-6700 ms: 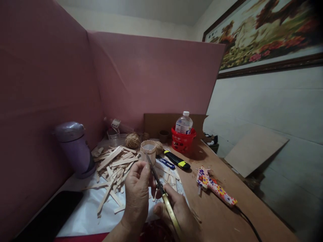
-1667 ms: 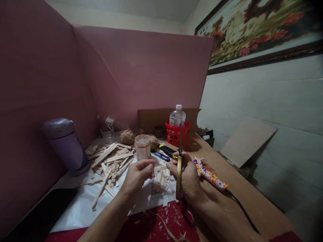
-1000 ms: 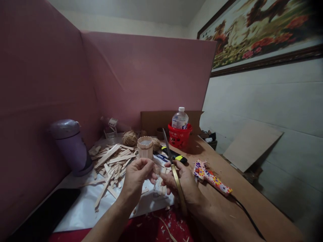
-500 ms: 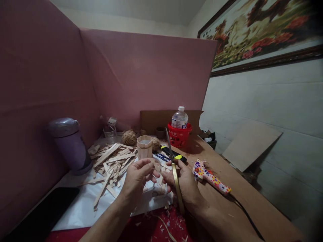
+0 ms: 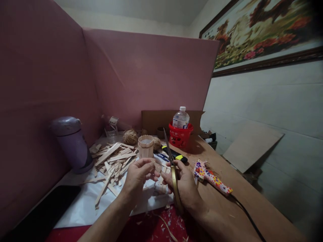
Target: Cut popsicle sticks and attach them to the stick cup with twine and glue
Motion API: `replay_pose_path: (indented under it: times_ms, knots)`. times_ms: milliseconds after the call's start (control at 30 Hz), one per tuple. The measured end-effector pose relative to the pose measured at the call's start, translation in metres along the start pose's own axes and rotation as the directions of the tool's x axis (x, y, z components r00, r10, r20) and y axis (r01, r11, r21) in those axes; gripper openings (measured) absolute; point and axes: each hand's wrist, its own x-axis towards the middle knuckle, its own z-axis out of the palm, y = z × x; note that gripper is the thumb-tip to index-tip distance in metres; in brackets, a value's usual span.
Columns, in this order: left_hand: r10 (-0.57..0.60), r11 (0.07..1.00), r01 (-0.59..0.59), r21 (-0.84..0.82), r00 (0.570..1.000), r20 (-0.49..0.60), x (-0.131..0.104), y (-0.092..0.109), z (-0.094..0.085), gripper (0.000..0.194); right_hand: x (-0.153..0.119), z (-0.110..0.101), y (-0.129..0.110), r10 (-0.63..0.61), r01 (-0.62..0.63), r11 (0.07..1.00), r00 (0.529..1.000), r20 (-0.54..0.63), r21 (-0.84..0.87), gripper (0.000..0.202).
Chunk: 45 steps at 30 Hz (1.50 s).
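My left hand (image 5: 139,174) is closed, thumb and fingers pinching a small pale piece of wooden craft stick (image 5: 157,166). My right hand (image 5: 183,181) is closed around scissors (image 5: 174,179) with gold-coloured handles, the dark blades pointing up and away. Its fingertips are close to the same small piece; whether they touch it I cannot tell. Just beyond my hands stands a round cup (image 5: 145,148) faced with upright wooden sticks. More short stick pieces (image 5: 163,186) lie on the white sheet below, partly hidden by my hands.
Loose craft sticks (image 5: 113,163) are heaped on the left, near a purple tumbler (image 5: 73,144) and a black phone (image 5: 47,210). Twine balls (image 5: 130,137) sit behind. A yellow-black cutter (image 5: 176,155), a red bucket (image 5: 180,136) with a bottle (image 5: 181,119), and a flowered glue gun (image 5: 212,178) with its cord are right.
The view has shifted slightly, so everything sits a little farther right. Both hands keep nearly the same pose, with the scissors and small wooden piece still held.
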Motion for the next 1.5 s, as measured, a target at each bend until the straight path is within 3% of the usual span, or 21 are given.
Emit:
replay_pose_path:
  times_ms: [133,300,500,733,933,1233,1333,1500]
  knots:
    - [0.047,0.993,-0.045,0.112,0.999,-0.012,0.001,0.005,-0.001,0.025,-0.001,0.0,0.003,-0.075,0.075,0.997,0.997,0.009,-0.017,0.037]
    - [0.116,0.938,-0.11,0.329,0.993,0.003,0.001,0.009,0.0,0.02,-0.002,0.0,0.002,-0.192,0.187,0.977,0.981,-0.033,-0.102,0.031]
    - [0.238,0.735,-0.243,0.633,0.967,0.095,0.004,-0.002,-0.012,0.025,-0.003,-0.004,0.001,-0.343,0.322,0.904,0.939,-0.024,-0.282,0.027]
    - [0.302,0.562,-0.336,0.756,0.934,0.191,0.004,-0.002,-0.012,0.015,-0.007,-0.007,0.0,-0.429,0.385,0.806,0.903,0.004,-0.45,0.019]
    - [0.363,0.496,-0.324,0.806,0.92,0.147,0.001,-0.002,-0.008,0.01,-0.009,-0.005,-0.002,-0.477,0.411,0.741,0.879,0.015,-0.531,0.016]
    - [0.521,0.284,-0.338,0.897,0.84,0.152,-0.002,-0.001,-0.003,0.017,-0.01,-0.005,0.001,-0.446,0.407,0.78,0.895,0.035,-0.475,0.021]
    - [0.51,0.336,-0.324,0.885,0.852,0.118,-0.002,-0.001,-0.005,0.015,-0.011,-0.005,-0.001,-0.434,0.405,0.802,0.9,0.038,-0.44,0.019]
    - [0.354,0.638,-0.306,0.707,0.931,0.084,-0.002,0.004,-0.004,0.012,-0.006,-0.003,-0.005,-0.276,0.266,0.932,0.961,-0.004,-0.244,0.026]
